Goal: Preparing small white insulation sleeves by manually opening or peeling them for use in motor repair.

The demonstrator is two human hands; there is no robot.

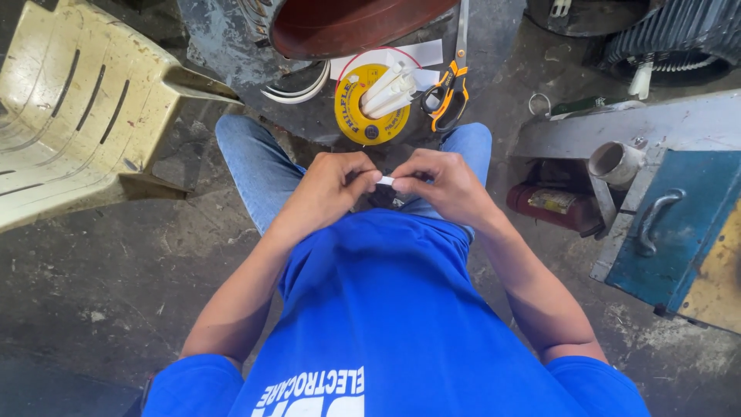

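Both hands meet right in front of the person's lap, fingers bunched together. The left hand [333,188] is curled, thumb and fingertips pinching one end of a small white strip [385,181]. The right hand [444,184] mirrors it, pinching the other end, knuckles up. So the strip sits between the two hands, held at both ends, only a short bit of white showing in the gap between the fingers. How it is folded or rolled there is too small to tell.

Under the hands, the knees in blue jeans [251,166] spread apart, and a blue shirt [386,309] fills the lower middle of the view.

Just beyond the hands, on the dark grimy surface, stands a yellow reel [363,116] with several white rolled strips [388,91] poking out of its centre. Right beside it lie scissors [448,93] with orange and black handles, blade pointing away from the person. A white sheet [421,54] lies behind the reel, under the rim of a large reddish-brown round shell [347,27].

Off to the person's left, a cream plastic chair [77,108] lies tipped over on the concrete floor [100,278]. To the right, a blue metal box [679,224] with a handle, a short grey pipe stub [614,162] and a red cylinder [552,205] lying low beside it.
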